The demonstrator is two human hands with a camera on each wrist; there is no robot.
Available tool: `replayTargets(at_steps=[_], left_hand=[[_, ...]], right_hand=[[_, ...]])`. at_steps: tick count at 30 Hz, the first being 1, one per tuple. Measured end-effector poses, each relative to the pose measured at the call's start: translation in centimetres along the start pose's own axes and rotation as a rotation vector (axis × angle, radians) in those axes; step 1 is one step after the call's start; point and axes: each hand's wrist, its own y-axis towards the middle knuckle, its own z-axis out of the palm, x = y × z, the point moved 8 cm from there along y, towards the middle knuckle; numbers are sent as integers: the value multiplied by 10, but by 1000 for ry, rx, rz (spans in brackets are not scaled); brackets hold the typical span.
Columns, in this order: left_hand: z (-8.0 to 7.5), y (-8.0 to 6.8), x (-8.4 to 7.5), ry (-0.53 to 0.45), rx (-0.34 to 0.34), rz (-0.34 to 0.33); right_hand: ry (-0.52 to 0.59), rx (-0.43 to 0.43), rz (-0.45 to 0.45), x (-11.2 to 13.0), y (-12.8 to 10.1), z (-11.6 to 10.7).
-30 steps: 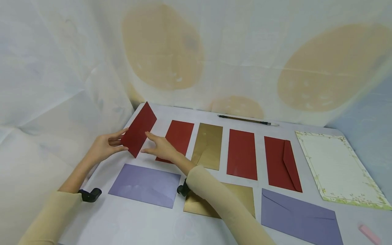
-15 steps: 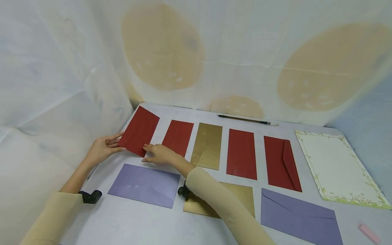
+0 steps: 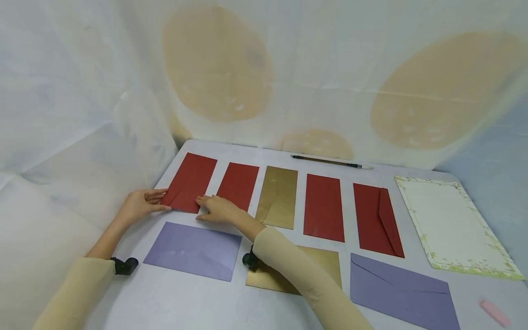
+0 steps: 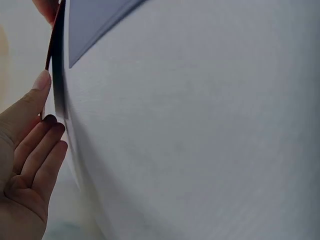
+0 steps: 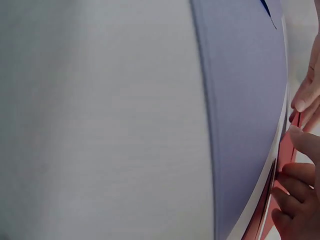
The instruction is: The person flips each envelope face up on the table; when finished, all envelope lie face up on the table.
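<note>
A red envelope (image 3: 192, 181) lies low over the table's far left corner, its flap line near the lower left edge. My left hand (image 3: 142, 205) holds its left near corner; in the left wrist view the thumb (image 4: 40, 85) meets the envelope's edge, with the other fingers (image 4: 47, 150) below. My right hand (image 3: 220, 209) touches the right near corner with its fingertips, thumb set apart from them. The right wrist view shows the right hand (image 5: 302, 185) along the red edge, facing the left hand (image 5: 309, 97). A second red envelope (image 3: 240, 181) lies partly behind my right hand.
Nearer me lie a lilac envelope (image 3: 194, 250), a gold one (image 3: 326, 261) partly under the right forearm, and another lilac one (image 3: 400, 291). Rightward stand an upright gold envelope (image 3: 282, 190), red ones (image 3: 323, 206), a bordered sheet (image 3: 453, 224), a brush (image 3: 326, 160) and a pink block (image 3: 494, 312).
The red envelope has gone from raised and tilted to nearly flat on the table. My right hand has come down to its near corner, and my left hand has lowered with it.
</note>
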Motion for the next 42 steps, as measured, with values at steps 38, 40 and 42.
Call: replayTargets(at_steps=[38,40,42], left_hand=[[38,-5,-48,406,70,303],[38,-4,-49,410,72,299],[37,-3,-50,412,72,297]], right_hand=[[-137,49,-17,2,-10,3],[-132,52,-12,2,-10,3],[-126,52,-9,2,-10,2]])
